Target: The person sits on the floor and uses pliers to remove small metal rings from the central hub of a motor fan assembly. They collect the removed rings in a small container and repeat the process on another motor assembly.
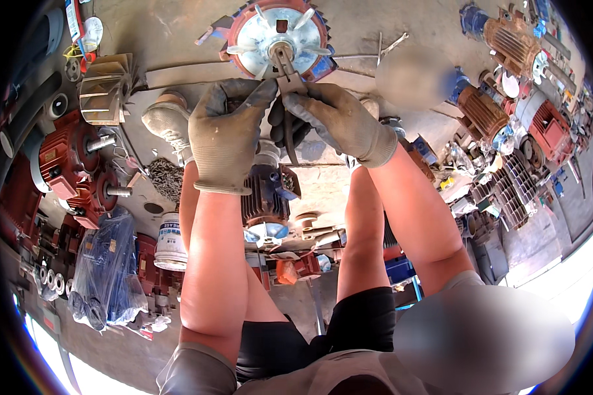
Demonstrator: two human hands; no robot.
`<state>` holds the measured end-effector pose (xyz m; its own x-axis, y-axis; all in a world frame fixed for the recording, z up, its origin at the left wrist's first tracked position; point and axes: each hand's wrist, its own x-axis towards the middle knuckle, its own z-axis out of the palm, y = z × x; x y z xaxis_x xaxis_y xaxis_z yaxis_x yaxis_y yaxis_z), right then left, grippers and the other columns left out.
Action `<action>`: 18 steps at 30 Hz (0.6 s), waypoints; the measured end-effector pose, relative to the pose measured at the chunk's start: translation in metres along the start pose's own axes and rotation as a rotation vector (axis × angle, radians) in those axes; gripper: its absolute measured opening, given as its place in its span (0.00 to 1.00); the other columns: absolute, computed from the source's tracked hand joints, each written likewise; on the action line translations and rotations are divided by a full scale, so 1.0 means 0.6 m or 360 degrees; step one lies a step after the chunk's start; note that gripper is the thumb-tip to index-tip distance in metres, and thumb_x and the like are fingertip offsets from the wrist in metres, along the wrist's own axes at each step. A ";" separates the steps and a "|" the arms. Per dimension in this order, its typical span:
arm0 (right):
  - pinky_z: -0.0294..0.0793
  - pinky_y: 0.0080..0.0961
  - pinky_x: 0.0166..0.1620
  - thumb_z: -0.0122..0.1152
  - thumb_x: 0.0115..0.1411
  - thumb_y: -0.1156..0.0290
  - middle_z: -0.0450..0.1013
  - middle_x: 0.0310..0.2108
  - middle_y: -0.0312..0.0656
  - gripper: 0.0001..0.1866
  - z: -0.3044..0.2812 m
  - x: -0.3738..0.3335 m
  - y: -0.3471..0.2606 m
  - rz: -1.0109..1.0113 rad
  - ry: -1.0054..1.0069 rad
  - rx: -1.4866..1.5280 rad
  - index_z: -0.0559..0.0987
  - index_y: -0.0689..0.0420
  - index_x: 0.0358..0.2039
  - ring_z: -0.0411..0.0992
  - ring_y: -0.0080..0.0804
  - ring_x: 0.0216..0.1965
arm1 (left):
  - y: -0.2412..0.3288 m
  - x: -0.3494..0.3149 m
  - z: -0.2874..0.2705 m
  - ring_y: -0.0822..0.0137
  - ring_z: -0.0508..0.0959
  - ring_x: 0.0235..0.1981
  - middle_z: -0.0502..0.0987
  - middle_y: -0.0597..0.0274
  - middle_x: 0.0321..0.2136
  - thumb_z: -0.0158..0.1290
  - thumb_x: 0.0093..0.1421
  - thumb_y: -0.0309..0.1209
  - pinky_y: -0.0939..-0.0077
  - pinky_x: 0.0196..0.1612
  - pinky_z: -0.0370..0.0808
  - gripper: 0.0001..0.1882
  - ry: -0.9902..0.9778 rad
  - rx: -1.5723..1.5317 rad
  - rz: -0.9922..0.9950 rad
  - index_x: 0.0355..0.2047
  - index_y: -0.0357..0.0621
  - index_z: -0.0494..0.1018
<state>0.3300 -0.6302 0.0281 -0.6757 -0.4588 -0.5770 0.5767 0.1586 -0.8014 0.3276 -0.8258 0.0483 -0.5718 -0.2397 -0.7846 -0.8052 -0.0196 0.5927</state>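
Both of my hands wear grey-beige work gloves and meet at a grey metal tool [292, 83]. It has a flat body, two narrow prongs at its far end and a curved part hanging below; its exact kind I cannot make out. My left hand [227, 125] pinches it from the left, with its thumb and forefinger at the tool's edge. From the right, my right hand [339, 122] grips it between thumb and curled fingers. The prongs are at the shaft end [281, 50] of a red motor with a pale blue finned disc [254, 36], standing just beyond my hands.
Red motors [62, 155] and a plastic-wrapped bundle [109, 263] lie on the left, near a white bucket [171, 240]. A dark motor [265, 197] stands below my hands. Rusty motors [510, 46] and metal grates [510, 191] fill the right. A wrench [395, 43] lies beyond.
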 end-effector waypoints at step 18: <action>0.76 0.27 0.55 0.54 0.73 0.64 0.82 0.46 0.45 0.21 -0.026 0.007 0.018 0.0104 -0.0101 -0.0022 0.78 0.64 0.60 0.77 0.25 0.47 | 0.039 0.030 0.006 0.77 0.77 0.23 0.85 0.63 0.27 0.72 0.56 0.35 0.81 0.26 0.72 0.15 -0.0004 0.0542 0.0178 0.36 0.37 0.82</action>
<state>0.3262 -0.6170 0.0143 -0.6064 -0.5012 -0.6173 0.6117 0.2019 -0.7649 0.2981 -0.8271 0.0476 -0.6594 -0.2194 -0.7190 -0.7435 0.3315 0.5807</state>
